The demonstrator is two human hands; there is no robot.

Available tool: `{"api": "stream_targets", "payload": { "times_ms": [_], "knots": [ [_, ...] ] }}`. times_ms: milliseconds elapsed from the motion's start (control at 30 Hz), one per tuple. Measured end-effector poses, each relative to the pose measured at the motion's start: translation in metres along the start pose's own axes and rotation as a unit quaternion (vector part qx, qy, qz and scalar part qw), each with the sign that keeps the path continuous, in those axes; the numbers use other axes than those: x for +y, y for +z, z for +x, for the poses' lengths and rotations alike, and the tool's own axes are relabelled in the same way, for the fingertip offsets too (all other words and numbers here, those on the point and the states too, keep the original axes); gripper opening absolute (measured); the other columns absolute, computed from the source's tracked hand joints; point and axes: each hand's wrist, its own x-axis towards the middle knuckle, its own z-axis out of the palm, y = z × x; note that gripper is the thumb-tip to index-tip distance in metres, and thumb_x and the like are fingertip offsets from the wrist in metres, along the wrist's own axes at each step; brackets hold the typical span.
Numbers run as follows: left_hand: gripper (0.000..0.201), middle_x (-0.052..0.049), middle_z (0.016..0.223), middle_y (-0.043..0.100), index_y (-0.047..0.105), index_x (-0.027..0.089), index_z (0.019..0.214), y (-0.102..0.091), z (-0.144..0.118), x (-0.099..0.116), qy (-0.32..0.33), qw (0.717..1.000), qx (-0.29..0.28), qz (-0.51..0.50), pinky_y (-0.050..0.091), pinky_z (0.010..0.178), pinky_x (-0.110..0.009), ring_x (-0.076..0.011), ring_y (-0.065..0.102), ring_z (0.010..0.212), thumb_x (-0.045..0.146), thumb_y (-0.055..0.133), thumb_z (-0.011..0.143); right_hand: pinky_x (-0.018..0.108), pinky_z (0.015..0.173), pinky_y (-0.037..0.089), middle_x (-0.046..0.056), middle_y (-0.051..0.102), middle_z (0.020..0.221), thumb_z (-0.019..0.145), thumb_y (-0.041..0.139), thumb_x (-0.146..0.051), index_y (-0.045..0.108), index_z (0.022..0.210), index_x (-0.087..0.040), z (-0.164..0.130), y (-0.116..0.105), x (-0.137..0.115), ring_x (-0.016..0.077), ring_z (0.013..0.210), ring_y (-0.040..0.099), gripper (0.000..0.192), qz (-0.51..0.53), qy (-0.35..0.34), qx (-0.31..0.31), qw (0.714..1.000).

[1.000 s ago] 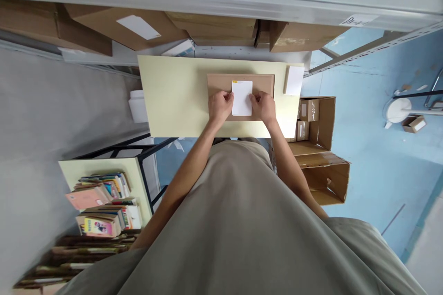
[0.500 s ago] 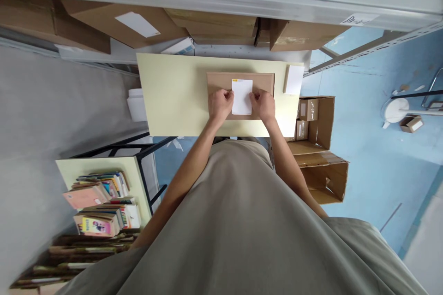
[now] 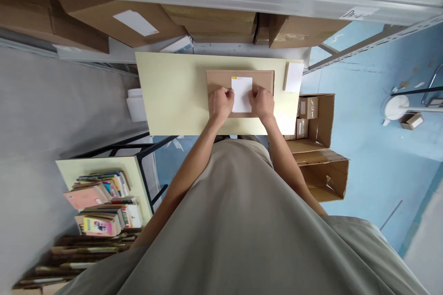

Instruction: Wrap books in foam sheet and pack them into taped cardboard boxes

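Little has changed over the last second: the label [image 3: 241, 94] has stayed on the parcel [image 3: 240, 94] near the table's [image 3: 173, 97] far edge. The left hand [image 3: 220, 103] and right hand [image 3: 262, 103] still press its side edges, fingers curled nearly closed, forearms converging from below.

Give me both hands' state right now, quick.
Left hand: closed, pinching the left edge of the white label on the brown parcel.
Right hand: closed, pinching the label's right edge.

Both arms reach forward, hands side by side.
Left hand [image 3: 220, 103] and right hand [image 3: 263, 103] are curled, fingertips pinching, knuckles up.
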Motion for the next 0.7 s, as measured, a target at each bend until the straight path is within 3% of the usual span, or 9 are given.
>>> {"api": "stream_targets", "payload": {
  "times_ms": [167,267,333,433,500,567,633,700],
  "knots": [
    [0.027,-0.016,0.1,0.085,0.077,0.024,0.088,0.003,-0.003,0.0,0.012,1.0,-0.004,0.003,0.056,0.111,-0.048,-0.0373,0.079,0.115,0.038,0.066,0.108,0.052,0.1,0.06,0.016,0.08,0.098,0.107,0.062,-0.025,0.072,0.091,-0.022,0.0,-0.004,-0.004,0.0356,0.101,0.076,0.019,-0.013,0.004,-0.015,1.0],
    [0.021,-0.017,0.104,0.085,0.076,0.024,0.098,0.003,-0.004,-0.006,0.016,1.0,-0.005,-0.025,0.054,0.118,-0.049,-0.038,0.078,0.123,0.04,0.067,0.107,0.051,0.1,0.06,0.015,0.079,0.098,0.105,0.063,-0.022,0.073,0.096,-0.02,0.0,-0.006,-0.003,0.034,0.099,0.076,0.013,-0.008,0.006,-0.018,1.0],
    [0.021,-0.017,0.11,0.084,0.075,0.022,0.113,0.001,-0.004,-0.009,0.027,0.999,-0.007,-0.042,0.051,0.123,-0.051,-0.0382,0.076,0.128,0.041,0.069,0.107,0.051,0.102,0.061,0.016,0.08,0.103,0.105,0.063,-0.021,0.074,0.111,-0.017,-0.002,-0.007,-0.003,0.034,0.102,0.076,0.012,-0.007,0.006,-0.012,1.0],
    [0.037,-0.02,0.134,0.081,0.069,0.018,0.139,-0.005,-0.005,-0.009,0.082,0.996,-0.024,-0.018,0.047,0.13,-0.056,-0.0397,0.069,0.143,0.039,0.07,0.108,0.058,0.112,0.059,0.024,0.078,0.133,0.11,0.057,-0.026,0.069,0.14,-0.013,-0.005,-0.002,-0.003,0.0388,0.124,0.074,0.036,-0.026,-0.052,0.015,0.998],
    [0.049,-0.022,0.159,0.069,0.063,0.018,0.156,-0.008,-0.006,-0.007,0.159,0.985,-0.047,0.052,0.041,0.136,-0.059,-0.0409,0.058,0.158,0.035,0.064,0.111,0.064,0.127,0.05,0.026,0.064,0.163,0.115,0.049,-0.035,0.06,0.161,-0.013,-0.007,0.003,-0.001,0.0419,0.153,0.061,0.052,-0.048,-0.147,0.022,0.988],
    [0.06,-0.019,0.179,0.053,0.054,0.018,0.171,-0.01,-0.008,-0.007,0.245,0.957,-0.079,0.132,0.031,0.142,-0.061,-0.0403,0.041,0.173,0.029,0.054,0.112,0.065,0.141,0.035,0.02,0.046,0.184,0.119,0.037,-0.042,0.046,0.177,-0.014,-0.008,0.008,0.006,0.0388,0.174,0.037,0.065,-0.071,-0.239,0.003,0.968],
    [0.068,-0.014,0.189,0.041,0.045,0.019,0.18,-0.011,-0.01,-0.013,0.305,0.928,-0.109,0.183,0.019,0.147,-0.063,-0.0391,0.024,0.181,0.029,0.049,0.113,0.063,0.147,0.023,0.015,0.033,0.192,0.12,0.025,-0.046,0.034,0.184,-0.013,-0.01,0.012,0.015,0.0343,0.182,0.022,0.072,-0.096,-0.29,-0.022,0.952],
    [0.073,-0.012,0.192,0.034,0.039,0.018,0.184,-0.012,-0.012,-0.026,0.331,0.913,-0.124,0.203,0.008,0.148,-0.067,-0.0396,0.013,0.183,0.035,0.049,0.113,0.062,0.149,0.018,0.014,0.028,0.194,0.121,0.021,-0.052,0.03,0.186,-0.011,-0.012,0.012,0.027,0.0332,0.184,0.017,0.077,-0.116,-0.309,-0.033,0.943]
  ]
}}
